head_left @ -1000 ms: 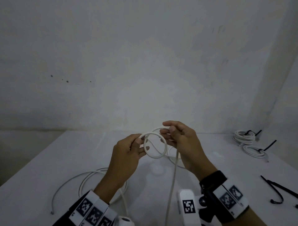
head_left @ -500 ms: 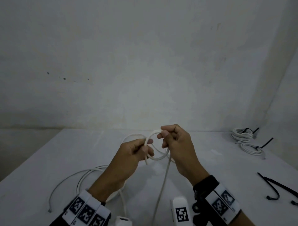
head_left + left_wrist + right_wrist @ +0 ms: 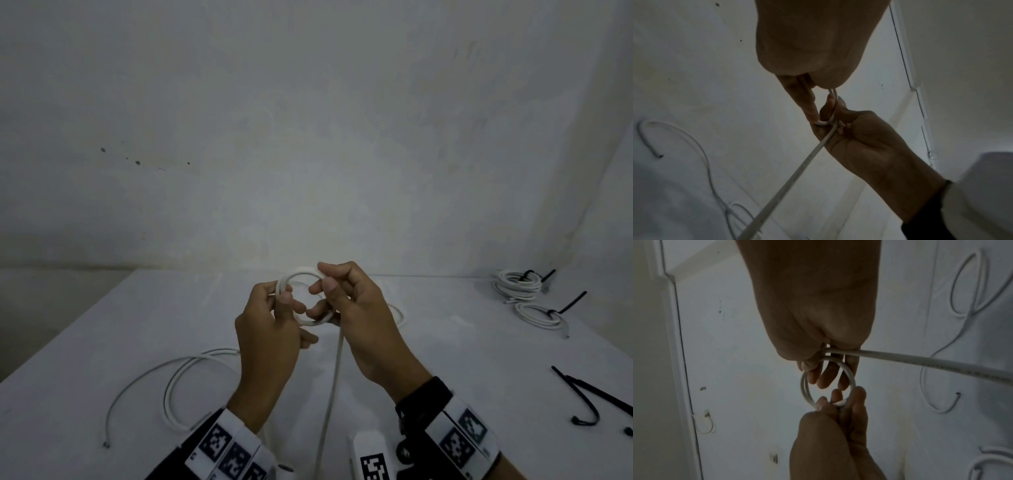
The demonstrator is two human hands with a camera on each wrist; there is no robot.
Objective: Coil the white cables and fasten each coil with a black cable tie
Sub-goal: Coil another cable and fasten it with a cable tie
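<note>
At lower centre, the left hand [image 3: 270, 337] and right hand [image 3: 359, 322] pinch a small loop of white cable [image 3: 337, 373], fingers curled on it above the white table [image 3: 85, 342]. Tied coils [image 3: 519, 284] sit upper right, against the bare grey wall [image 3: 308, 137].

My head camera looks forward and down over the white table [image 3: 102, 325] toward the wall. My wrist cameras sit close behind each palm, facing along the fingers. All three views share the small white cable coil [image 3: 301, 274] [image 3: 825, 122] [image 3: 828, 382] between my hands.
</note>
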